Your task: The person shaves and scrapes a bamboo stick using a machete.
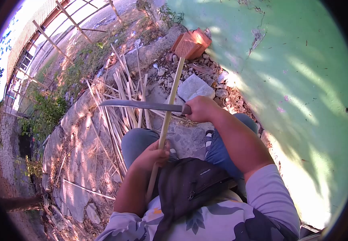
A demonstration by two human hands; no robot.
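Observation:
My left hand (153, 156) is closed around the lower part of a long pale strip of wood or bamboo (175, 82), which rises at a slight tilt in front of me. In my right hand (202, 109) is the handle of a machete (141, 105). Its long grey blade points left and lies across the strip, above my left hand. I cannot tell whether the edge bites into the strip. Many similar pale strips (121, 88) lie in a loose pile on the ground beyond my left knee.
A green wall (294, 72) runs along the right. Orange clay tiles (192, 43), a whitish block (196, 87) and rubble lie ahead. A black bag (198, 180) rests on my lap. Bushes (47, 110) and wooden poles (73, 22) stand at the left.

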